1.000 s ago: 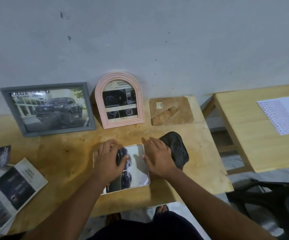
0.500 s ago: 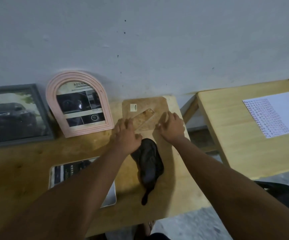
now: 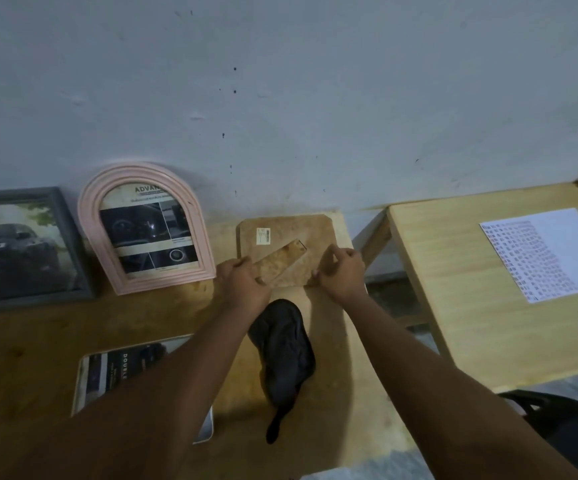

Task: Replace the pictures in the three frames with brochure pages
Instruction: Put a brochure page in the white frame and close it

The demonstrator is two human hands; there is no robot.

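Observation:
A brown frame backing board (image 3: 291,233) with a folding stand lies flat at the back of the wooden table (image 3: 31,344). My left hand (image 3: 242,284) grips its near left edge and my right hand (image 3: 341,271) its near right corner. A white frame (image 3: 85,375) with a brochure page under its glass lies near the front, partly hidden by my left arm. A pink arched frame (image 3: 147,225) holding a brochure page and a grey frame (image 3: 21,247) with a car picture lean against the wall.
A crumpled black cloth (image 3: 284,348) lies between my arms, just in front of the backing board. A second wooden table (image 3: 471,313) with a printed sheet (image 3: 540,252) stands to the right across a gap. A dark chair (image 3: 571,427) sits at the lower right.
Both hands left the white frame and reached back to the brown backing board, taking hold of its near edge. The view swung right, so the brochures at the left are out of sight.

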